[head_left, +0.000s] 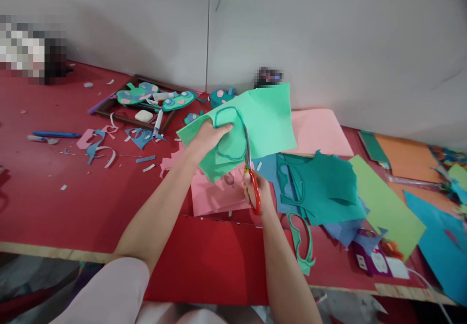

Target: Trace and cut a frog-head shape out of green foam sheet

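Scissors point(254, 184) at green sheet point(269, 115)

Risk, judged: blades may stray into the drawn shape point(233, 143) if the sheet flexes, only one hand bracing it; the left hand point(209, 138), thumb on that shape, could be nicked by a leftward swerve.
Sheet: raised above the table point(109, 202).
Left: grip pinching sheet's left part, thumb uppermost.
Right hand point(263, 193): below sheet, grip around handles, blades pointing away from the wearer; blade spread cannot be told.

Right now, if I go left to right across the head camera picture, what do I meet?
Blue pen, white oval thing, left hand, scissors, teal paper, bright blue sheet.
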Action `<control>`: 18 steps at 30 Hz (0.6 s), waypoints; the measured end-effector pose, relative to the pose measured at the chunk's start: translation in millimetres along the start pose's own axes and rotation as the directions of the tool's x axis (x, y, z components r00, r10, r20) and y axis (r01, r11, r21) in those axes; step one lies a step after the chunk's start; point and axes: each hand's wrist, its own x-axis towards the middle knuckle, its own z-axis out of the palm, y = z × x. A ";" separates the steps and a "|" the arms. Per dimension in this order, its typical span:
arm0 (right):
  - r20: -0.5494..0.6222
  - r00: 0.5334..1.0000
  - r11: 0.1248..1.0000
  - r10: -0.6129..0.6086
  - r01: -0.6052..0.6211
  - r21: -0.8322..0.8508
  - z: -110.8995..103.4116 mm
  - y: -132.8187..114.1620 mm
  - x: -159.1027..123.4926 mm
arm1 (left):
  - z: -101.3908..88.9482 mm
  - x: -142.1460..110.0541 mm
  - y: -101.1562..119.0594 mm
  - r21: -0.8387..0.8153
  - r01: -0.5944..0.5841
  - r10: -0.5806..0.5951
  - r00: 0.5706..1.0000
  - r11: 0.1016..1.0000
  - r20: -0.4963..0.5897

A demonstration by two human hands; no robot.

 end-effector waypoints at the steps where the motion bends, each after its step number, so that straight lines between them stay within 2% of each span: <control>1: 0.000 1.000 1.000 -0.002 0.002 0.005 -0.2 -0.4 0.0 | -0.5 0.6 -1.1 0.004 -0.008 0.008 1.000 1.000 -0.002; 11: -0.003 1.000 1.000 0.003 -0.003 0.027 -2.0 -2.9 1.9 | -3.7 4.5 -8.1 -0.001 -0.053 0.053 0.999 0.999 -0.011; 18: 0.043 0.996 0.997 -0.072 0.071 0.031 -0.3 0.5 0.4 | -3.5 3.3 -8.5 -0.055 -0.041 0.041 0.999 0.998 0.006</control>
